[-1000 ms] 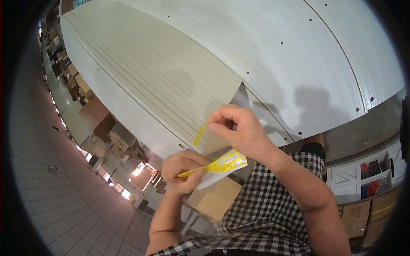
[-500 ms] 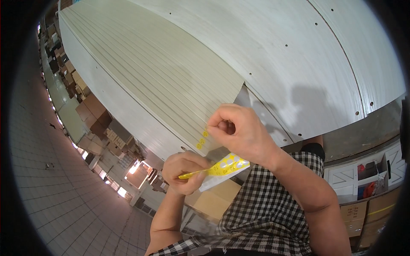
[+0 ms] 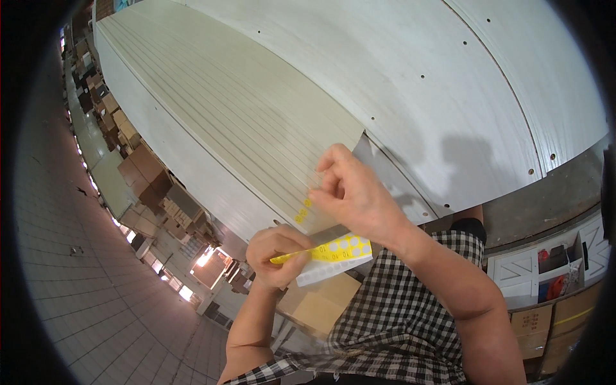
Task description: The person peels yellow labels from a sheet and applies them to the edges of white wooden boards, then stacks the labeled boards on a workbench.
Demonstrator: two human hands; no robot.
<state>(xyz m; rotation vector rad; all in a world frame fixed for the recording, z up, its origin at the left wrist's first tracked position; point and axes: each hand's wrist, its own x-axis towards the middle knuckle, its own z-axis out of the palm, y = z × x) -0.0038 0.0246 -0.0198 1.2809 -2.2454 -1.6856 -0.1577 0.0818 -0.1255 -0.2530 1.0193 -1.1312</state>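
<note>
Pinched between thumb and fingers of the left hand (image 3: 277,258) is a yellow sticker sheet (image 3: 343,251), bent at the grip; its free end stretches to the right, below the right hand (image 3: 362,199), and pale backing with rows of round shapes hangs under the yellow part. On the right hand, thumb and bent forefinger stand a little apart, with nothing visible between their tips.

At the far left, a grey-pink surface (image 3: 122,301) marked with lines curves along the rim. Next to it, brown cartons (image 3: 142,172) are piled in a long, uneven row. A long white panel (image 3: 186,154) runs alongside the beige slats (image 3: 237,96), which lie side by side. Small yellow stickers (image 3: 303,212) sit in a short slanting row at the slats' near end, just beside the right thumb; whether the thumb touches one cannot be told. Below the sheet is a tan carton (image 3: 324,298), and to its right a black-and-white checked garment (image 3: 391,314).

Farther right, white boards (image 3: 410,38) with small dark holes carry a soft shadow. Past the right forearm stand a white cabinet (image 3: 513,277) and more cardboard boxes (image 3: 532,330).
</note>
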